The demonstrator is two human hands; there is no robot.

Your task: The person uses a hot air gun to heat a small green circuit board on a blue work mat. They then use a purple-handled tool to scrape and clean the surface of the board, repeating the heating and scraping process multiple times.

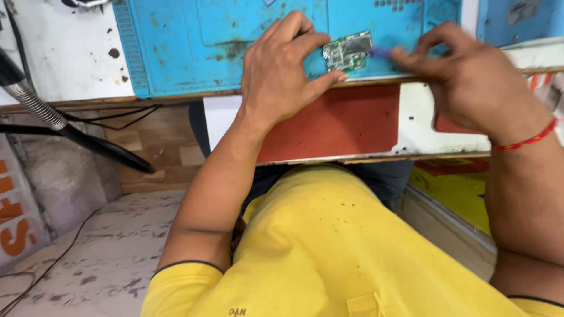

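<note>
My left hand (276, 70) pinches the small circuit board (348, 51) by its edge, flat on the blue mat (194, 47). My right hand (464, 76) grips a purple tool (380, 52) against it. The board looks light, stiff and fragile, so edges only.

I am seeing a small green circuit board (348, 51) lying flat on the blue work mat (194, 41), close to its front edge, its metal shielding facing up. A blurred purple tool tip (382, 52) is touching the board's right end.
</note>
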